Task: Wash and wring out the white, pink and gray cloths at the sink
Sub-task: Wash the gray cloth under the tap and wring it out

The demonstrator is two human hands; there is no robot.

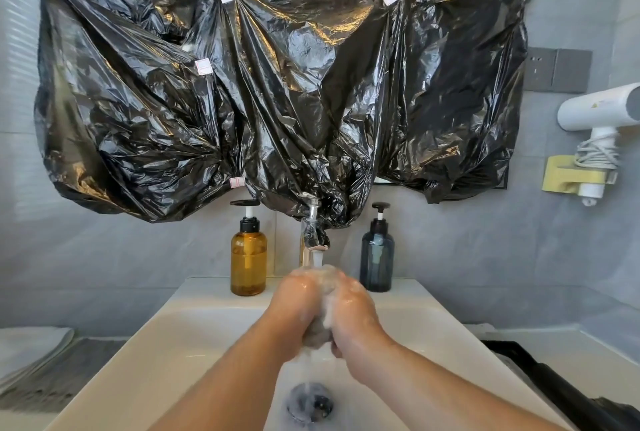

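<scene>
Cloth: a pale, soapy cloth [323,309], white or gray I cannot tell, bunched between both hands above the sink [207,323].
Left hand [296,313]: wet, fingers curled round the cloth's left side.
Right hand [356,320]: wet, gripping the right side, pressed close to the left.
Faucet [311,238]: running; the stream [317,259] lands on the cloth's top, and water falls below the hands to the drain [310,403].
Rear ledge: amber pump bottle [248,257] left of the faucet, dark blue pump bottle [376,257] right.
Wall: crinkled black plastic sheeting [277,84]; white hair dryer [599,112] at right.

cloth [322,326] under faucet [313,235], bottles [248,257] flanking (behind sink [166,337])
</scene>
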